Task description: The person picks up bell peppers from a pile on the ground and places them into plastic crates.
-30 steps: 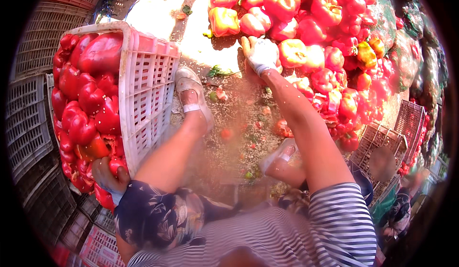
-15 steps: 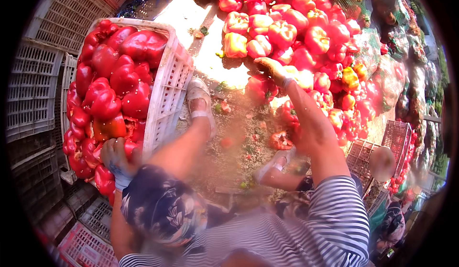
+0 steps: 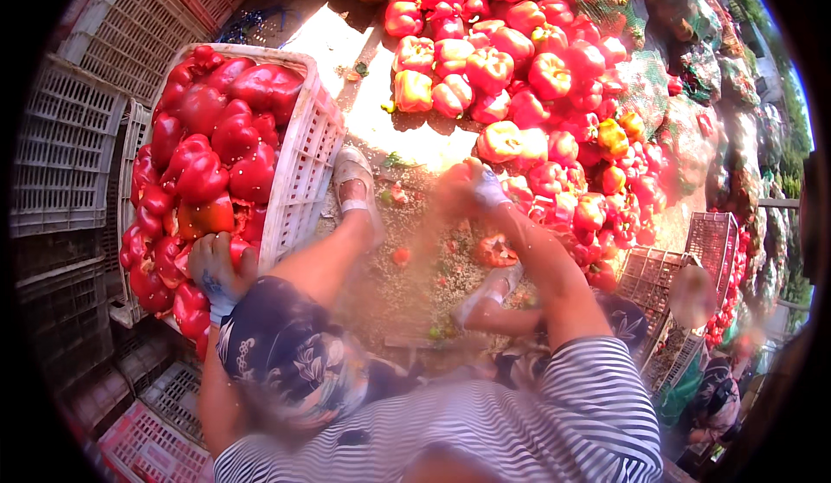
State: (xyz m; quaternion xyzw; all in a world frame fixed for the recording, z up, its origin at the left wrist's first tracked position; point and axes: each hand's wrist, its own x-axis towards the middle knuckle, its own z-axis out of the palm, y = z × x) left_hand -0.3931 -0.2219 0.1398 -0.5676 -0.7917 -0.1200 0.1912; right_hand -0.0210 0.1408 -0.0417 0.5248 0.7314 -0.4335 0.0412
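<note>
My left hand (image 3: pixel 218 273), in a pale stained covering at the wrist, lies on cored red bell peppers (image 3: pixel 201 176) heaped in a white plastic crate (image 3: pixel 305 167). Its thumb stands apart from its fingers, and nothing shows gripped between them. My right hand (image 3: pixel 472 187) is over the littered floor, at the near left edge of a large pile of red bell peppers (image 3: pixel 554 76). Its fingers curl downward and look smeared; what they hold, if anything, is hidden. Below that hand, a broken pepper (image 3: pixel 496 250) lies on the floor near my right shoe (image 3: pixel 489 297).
Stacked grey crates (image 3: pixel 65 145) stand along the left side, with a pink crate (image 3: pixel 156 448) at lower left. Net sacks (image 3: pixel 692 128) line the right, beyond the pile. Further crates (image 3: pixel 651 282) stand at right. My left shoe (image 3: pixel 353 176) is beside the white crate. Seeds and scraps (image 3: pixel 424 288) cover the floor.
My right hand has drawn back toward me and slightly left, its fingers now curled. The dark red pepper under it no longer shows there. My left hand stays on the crate's peppers.
</note>
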